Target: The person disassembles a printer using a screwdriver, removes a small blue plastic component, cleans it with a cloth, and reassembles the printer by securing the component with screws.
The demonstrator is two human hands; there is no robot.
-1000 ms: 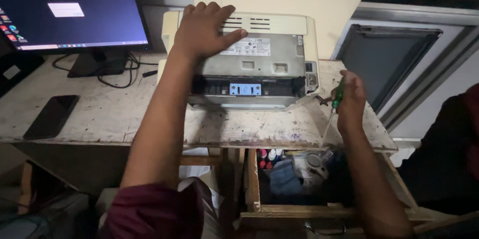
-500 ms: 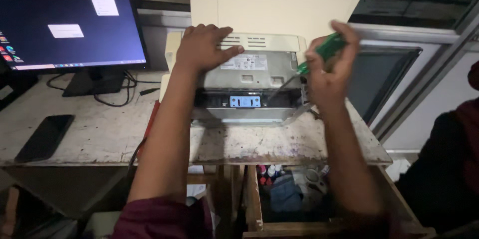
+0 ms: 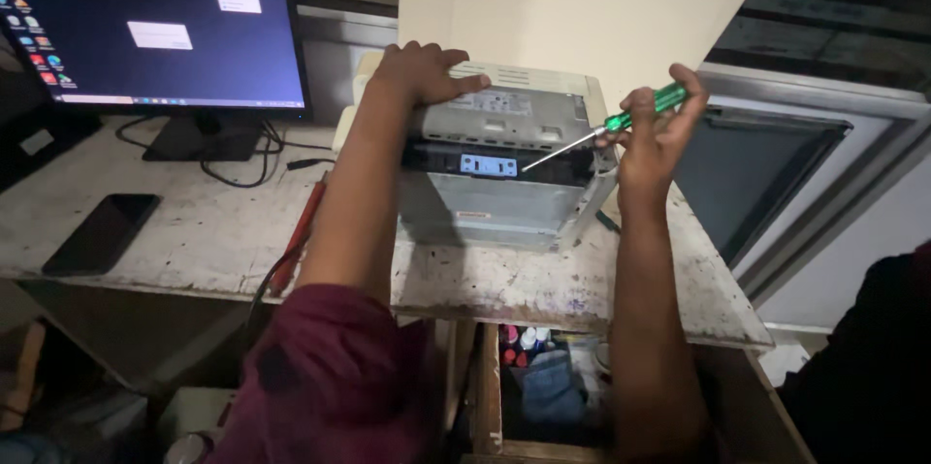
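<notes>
While the worn white table [image 3: 194, 251] is viewed from above, the following is seen:

Printer: a boxy grey and cream plastic printer [image 3: 499, 168] is stood near the middle of the table, its rear panel turned toward the viewer; a small blue label is seen on the dark band across that panel.

Left hand: the left hand [image 3: 422, 71] is laid flat on the printer's top edge, fingers spread and pressed down on the casing; nothing is gripped by it.

Right hand: the right hand [image 3: 655, 129] is raised just beside the printer's right upper corner, its fingers pinched around the handle of the tool.

Screwdriver: a screwdriver with a translucent green handle and thin metal shaft [image 3: 621, 120] is held tilted, the handle up to the right, the tip brought down to the dark band just right of the blue label; whether the tip is touching cannot be told.

Monitor: a lit black-framed computer monitor [image 3: 145, 28] is stood at the table's back left, with dark cables trailed beside its foot.

Phone: a black flat phone [image 3: 102, 231] is laid face up on the left of the table, well apart from the printer.

Red tool: a slim red-handled tool [image 3: 301, 231] is laid on the table beside the left forearm.

Board: a large cream flat board [image 3: 572, 8] is leaned behind the printer.
</notes>
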